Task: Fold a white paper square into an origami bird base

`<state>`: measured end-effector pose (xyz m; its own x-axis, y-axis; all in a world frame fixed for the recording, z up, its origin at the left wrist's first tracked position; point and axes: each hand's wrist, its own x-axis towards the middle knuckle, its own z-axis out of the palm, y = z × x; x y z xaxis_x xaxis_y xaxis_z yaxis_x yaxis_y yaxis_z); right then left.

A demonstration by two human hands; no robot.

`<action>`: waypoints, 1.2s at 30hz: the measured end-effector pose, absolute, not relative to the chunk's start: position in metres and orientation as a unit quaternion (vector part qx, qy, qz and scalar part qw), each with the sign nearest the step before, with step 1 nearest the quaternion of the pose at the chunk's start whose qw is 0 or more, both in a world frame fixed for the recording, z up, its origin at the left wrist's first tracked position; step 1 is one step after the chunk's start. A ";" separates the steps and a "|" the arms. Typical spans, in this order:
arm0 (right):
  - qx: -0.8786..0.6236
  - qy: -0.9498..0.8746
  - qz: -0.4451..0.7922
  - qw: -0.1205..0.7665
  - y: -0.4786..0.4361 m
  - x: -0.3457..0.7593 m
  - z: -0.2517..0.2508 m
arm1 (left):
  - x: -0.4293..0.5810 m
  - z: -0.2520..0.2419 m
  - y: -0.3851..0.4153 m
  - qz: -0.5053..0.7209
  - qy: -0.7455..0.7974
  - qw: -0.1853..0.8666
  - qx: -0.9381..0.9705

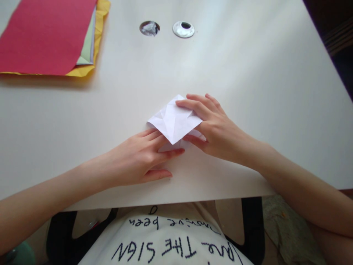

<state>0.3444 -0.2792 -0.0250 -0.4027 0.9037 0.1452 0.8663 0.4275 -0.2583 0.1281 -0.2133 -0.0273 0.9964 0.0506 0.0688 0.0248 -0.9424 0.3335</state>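
Note:
A white sheet of folded paper [176,121] with creases lies on the table in front of me, its upper layer a diamond shape and a lower layer showing beneath its near corner. My left hand [143,154] reaches in from the left, fingers stretched out, some tips tucked under the upper layer and the index finger resting on the lower one. My right hand [213,123] grips the paper's right side, with fingers on top and the thumb at the lower fold. Part of the right fingers is hidden by the paper.
At the back left lies a stack of coloured paper [46,36], red on top with yellow and pale green under it. Two round cable holes stand at the back, one open hole [149,28] and one silvery cover [179,31]. The white table's [171,200] front edge is close to my body.

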 end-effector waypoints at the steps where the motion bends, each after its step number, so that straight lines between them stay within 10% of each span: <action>1: -0.533 -0.833 0.072 0.135 -0.279 0.344 -0.025 | 0.128 -0.027 -0.213 0.038 0.019 0.169 0.985; 36: -0.550 -0.820 0.056 0.151 -0.281 0.338 -0.028 | 0.128 -0.028 -0.214 0.042 0.028 0.165 0.985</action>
